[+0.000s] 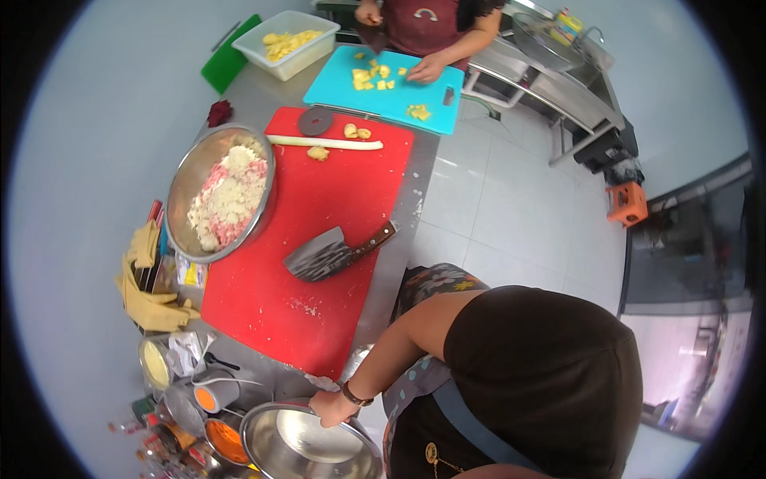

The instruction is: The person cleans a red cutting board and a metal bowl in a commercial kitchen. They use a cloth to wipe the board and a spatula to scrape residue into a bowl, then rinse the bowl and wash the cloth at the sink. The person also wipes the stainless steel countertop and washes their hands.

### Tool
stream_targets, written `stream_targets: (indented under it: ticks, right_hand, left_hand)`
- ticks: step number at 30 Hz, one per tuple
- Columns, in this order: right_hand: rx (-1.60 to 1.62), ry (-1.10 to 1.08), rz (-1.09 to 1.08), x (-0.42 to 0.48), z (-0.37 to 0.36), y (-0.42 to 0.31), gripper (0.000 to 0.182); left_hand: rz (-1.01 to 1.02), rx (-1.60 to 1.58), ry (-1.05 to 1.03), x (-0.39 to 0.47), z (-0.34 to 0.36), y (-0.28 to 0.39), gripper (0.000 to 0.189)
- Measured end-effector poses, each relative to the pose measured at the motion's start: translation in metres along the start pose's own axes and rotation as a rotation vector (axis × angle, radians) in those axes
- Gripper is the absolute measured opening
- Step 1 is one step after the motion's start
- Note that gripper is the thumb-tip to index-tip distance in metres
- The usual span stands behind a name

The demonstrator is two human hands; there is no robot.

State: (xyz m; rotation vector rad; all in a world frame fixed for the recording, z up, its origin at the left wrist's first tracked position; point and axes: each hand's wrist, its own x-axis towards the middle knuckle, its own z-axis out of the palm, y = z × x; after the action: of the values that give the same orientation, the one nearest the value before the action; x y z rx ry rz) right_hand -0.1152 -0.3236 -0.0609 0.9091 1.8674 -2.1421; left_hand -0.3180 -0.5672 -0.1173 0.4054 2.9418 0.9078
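Note:
My right hand (pixel 332 409), with a watch at the wrist, grips the rim of a stainless steel bowl (pixel 269 440) whose shiny bare inside shows. My left hand is out of view; only some skin of that arm shows at the bottom edge. On the red cutting board (pixel 311 197) a cleaver (pixel 323 254) lies flat, its wooden handle towards me. A large metal bowl (pixel 173 197) of pink minced meat (pixel 230 230) topped with pale crumbly stuff overlaps the board's far edge. A leek-like white stalk (pixel 323 142), ginger pieces (pixel 318 154) and a dark disc (pixel 315 121) lie on the board.
A co-worker's hands (pixel 426 69) cut yellow pieces with a knife (pixel 372 37) on a blue board (pixel 389 60). Beside it stands a white tub (pixel 314 57) of yellow slices. Yellow gloves (pixel 158 308), an orange-filled container (pixel 226 440) and several bottles (pixel 158 446) line the wall side.

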Motion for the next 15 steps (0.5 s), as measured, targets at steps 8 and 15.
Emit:
stream_targets:
  ticks: [8, 15]
  right_hand:
    - [0.001, 0.149, -0.226, -0.06, -0.051, -0.018, 0.017]
    - [0.071, 0.613, -0.54, -0.159, -0.135, 0.055, 0.021]
  left_hand:
    - [0.384, 0.053, 0.023, 0.018, -0.034, 0.143, 0.03]
    - [0.869, -0.066, -0.305, -0.062, -0.065, 0.3, 0.034]
